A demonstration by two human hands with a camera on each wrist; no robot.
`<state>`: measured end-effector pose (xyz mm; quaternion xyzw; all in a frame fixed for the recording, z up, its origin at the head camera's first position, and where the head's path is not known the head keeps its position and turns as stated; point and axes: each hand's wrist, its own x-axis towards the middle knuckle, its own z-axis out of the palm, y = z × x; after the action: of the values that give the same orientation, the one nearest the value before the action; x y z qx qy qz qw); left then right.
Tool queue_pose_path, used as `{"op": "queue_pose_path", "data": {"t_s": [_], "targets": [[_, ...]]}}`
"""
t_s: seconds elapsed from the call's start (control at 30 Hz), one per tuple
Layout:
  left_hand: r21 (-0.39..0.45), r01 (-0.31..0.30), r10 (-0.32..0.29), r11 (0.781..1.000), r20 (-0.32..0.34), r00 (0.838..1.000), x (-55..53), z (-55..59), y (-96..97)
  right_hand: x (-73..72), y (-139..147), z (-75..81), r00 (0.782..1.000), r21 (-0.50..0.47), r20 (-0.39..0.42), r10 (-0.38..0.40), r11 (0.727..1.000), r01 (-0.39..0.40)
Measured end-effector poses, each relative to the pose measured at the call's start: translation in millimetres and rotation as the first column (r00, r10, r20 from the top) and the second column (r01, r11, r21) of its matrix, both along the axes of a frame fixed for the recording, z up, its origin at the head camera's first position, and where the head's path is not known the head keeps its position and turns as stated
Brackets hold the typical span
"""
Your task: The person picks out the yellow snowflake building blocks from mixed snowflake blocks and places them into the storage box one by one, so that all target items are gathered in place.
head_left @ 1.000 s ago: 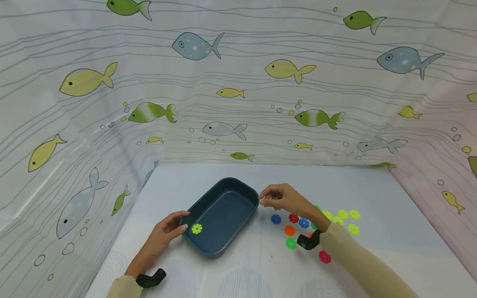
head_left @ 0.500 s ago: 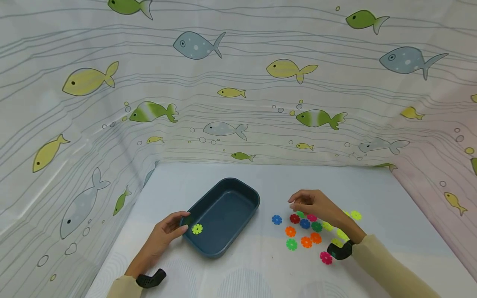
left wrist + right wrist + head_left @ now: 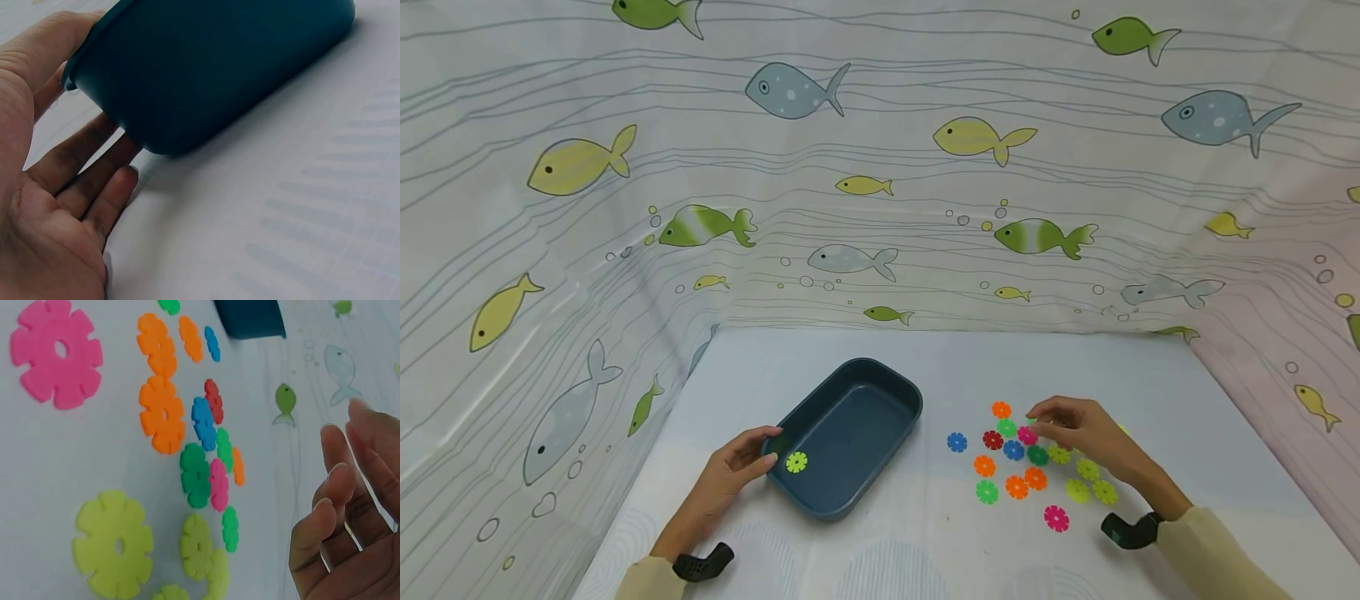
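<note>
A dark blue rectangular tub sits at an angle on the table, with one yellow-green flower-shaped disc inside near its front left end. My left hand holds that end, thumb and index finger at the rim; in the left wrist view the other fingers lie by the outer wall. Over the back right of the scattered discs hovers my right hand, fingers loosely bent and nothing between them. A pink disc lies just beneath its fingertips. Part of the disc group is hidden behind this hand.
Loose discs spread right of the tub: a blue disc, an orange disc, a dark green disc, a yellow disc and others. A magenta disc lies nearest the front. Fish-patterned sheeting walls the table's back and sides.
My right hand has moved from the tub's right edge across to the right, over the discs, uncovering several of them. The left hand and the tub have stayed put.
</note>
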<state>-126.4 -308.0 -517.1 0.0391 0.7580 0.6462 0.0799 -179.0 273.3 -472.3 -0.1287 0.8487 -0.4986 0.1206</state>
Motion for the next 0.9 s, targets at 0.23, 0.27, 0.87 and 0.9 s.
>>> {"op": "queue_pose_path", "data": {"t_s": [0.23, 0.27, 0.87, 0.9], "targets": [[0.002, 0.005, -0.005, 1.000, 0.002, 1.000, -1.2, 0.3, 0.2, 14.1, 25.0, -8.3, 0.998, 0.016, -0.024, -0.066, 0.998, 0.067], [0.002, 0.005, -0.005, 1.000, 0.001, 1.000, -1.3, 0.4, 0.2, 16.2, 28.1, -9.3, 0.996, 0.025, -0.032, -0.080, 0.996, 0.081], [-0.015, -0.002, 0.002, 1.000, 0.008, 1.000, -3.9, 0.3, 0.9, 42.5, 76.1, -32.0, 0.958, 0.118, -0.005, -0.288, 0.951, 0.287], [-0.016, -0.003, 0.003, 1.000, 0.009, 1.000, -3.9, 0.4, 1.0, 42.9, 77.9, -32.8, 0.957, 0.121, -0.002, -0.291, 0.950, 0.289]]}}
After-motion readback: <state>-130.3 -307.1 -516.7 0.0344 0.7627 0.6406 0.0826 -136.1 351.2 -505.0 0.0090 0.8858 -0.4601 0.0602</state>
